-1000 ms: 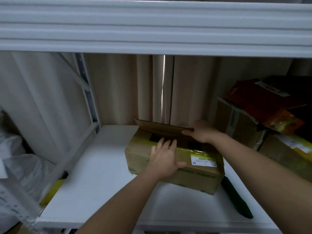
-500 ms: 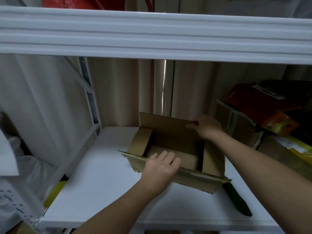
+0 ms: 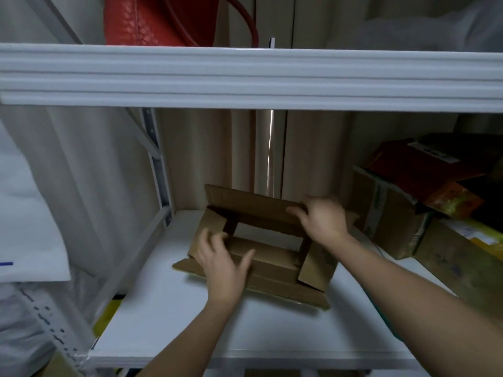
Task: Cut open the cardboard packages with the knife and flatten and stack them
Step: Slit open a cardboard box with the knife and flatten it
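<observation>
A brown cardboard box lies open on the white shelf board, its flaps spread outward and its bottom showing through the middle. My left hand is at the box's left end, fingers curled on the short left flap. My right hand grips the right end of the raised far flap. Both hands are blurred. The knife is not visible; my right forearm covers the spot to the right of the box.
A thick white shelf beam crosses just above the work space. Taped cardboard boxes and red and yellow packets crowd the right side. A red bag sits on the upper shelf. White bags hang beyond the left upright.
The closed box has been opened: far flap lifted, near flap folded down, side flaps spread. My left hand moved from the near flap to the left flap. The view tilted up.
</observation>
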